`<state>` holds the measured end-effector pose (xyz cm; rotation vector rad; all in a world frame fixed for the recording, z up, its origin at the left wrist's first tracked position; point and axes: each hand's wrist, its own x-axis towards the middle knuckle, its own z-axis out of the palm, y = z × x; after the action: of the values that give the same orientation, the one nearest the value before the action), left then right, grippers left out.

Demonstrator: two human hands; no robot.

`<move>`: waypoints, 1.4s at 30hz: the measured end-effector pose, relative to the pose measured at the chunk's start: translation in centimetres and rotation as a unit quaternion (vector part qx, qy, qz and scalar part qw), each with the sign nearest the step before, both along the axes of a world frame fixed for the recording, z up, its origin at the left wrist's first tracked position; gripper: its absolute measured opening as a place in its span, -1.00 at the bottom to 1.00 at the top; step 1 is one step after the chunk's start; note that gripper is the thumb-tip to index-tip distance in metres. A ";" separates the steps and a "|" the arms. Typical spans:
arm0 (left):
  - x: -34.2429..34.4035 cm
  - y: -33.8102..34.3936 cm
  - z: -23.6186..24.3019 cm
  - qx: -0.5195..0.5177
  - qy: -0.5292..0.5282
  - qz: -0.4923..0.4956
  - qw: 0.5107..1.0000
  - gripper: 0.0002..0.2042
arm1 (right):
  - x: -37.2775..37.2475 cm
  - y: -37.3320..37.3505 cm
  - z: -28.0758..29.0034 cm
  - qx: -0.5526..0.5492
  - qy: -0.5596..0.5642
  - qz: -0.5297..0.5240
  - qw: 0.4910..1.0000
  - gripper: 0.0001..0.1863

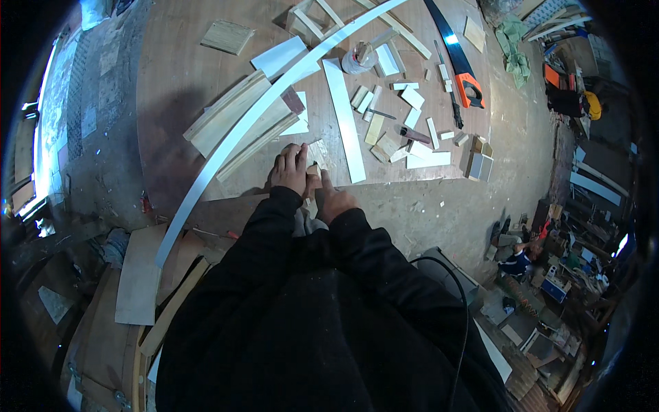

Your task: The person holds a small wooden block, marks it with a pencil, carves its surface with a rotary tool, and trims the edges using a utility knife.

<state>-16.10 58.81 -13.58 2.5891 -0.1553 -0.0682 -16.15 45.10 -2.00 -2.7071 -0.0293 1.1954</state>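
Note:
At the near edge of the wooden table, my two hands are close together. My left hand point(291, 170) has its fingers bent over, holding a small pale piece of wood point(318, 152) against the tabletop. My right hand point(336, 203) is beside it, its index finger stretched forward along the wood and the other fingers curled. Something small and greyish shows between the hands, but its kind is hidden by the fingers. Just beyond them lies a long white strip of board point(345, 123), flat on the table.
A long curved white strip point(226, 147) arches over stacked boards point(237, 113) on the left. Small wood offcuts point(413, 97) lie right of centre, near a jar point(358, 60). A handsaw with an orange handle point(469, 90) lies far right. Another person point(516, 259) sits low at the right.

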 end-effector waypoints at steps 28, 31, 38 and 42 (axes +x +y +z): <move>0.4 0.8 2.5 -0.029 0.107 -0.022 0.994 -0.10 | 3.6 0.6 0.5 0.019 0.004 -0.002 1.000 -0.27; 0.5 0.7 2.4 -0.028 0.109 -0.019 0.993 -0.10 | 3.5 0.7 0.4 0.016 0.003 -0.003 1.000 -0.27; 0.3 0.7 2.0 0.001 0.093 -0.020 0.995 -0.07 | 3.4 1.3 0.8 0.005 0.014 0.000 1.000 -0.26; 0.4 0.9 2.0 -0.013 0.087 -0.028 0.996 -0.08 | 3.3 1.1 0.3 0.012 0.006 -0.005 1.000 -0.27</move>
<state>-15.73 59.66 -11.60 2.5370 -0.1641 -0.3100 -12.86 46.17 -1.74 -2.6750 -0.0280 1.2006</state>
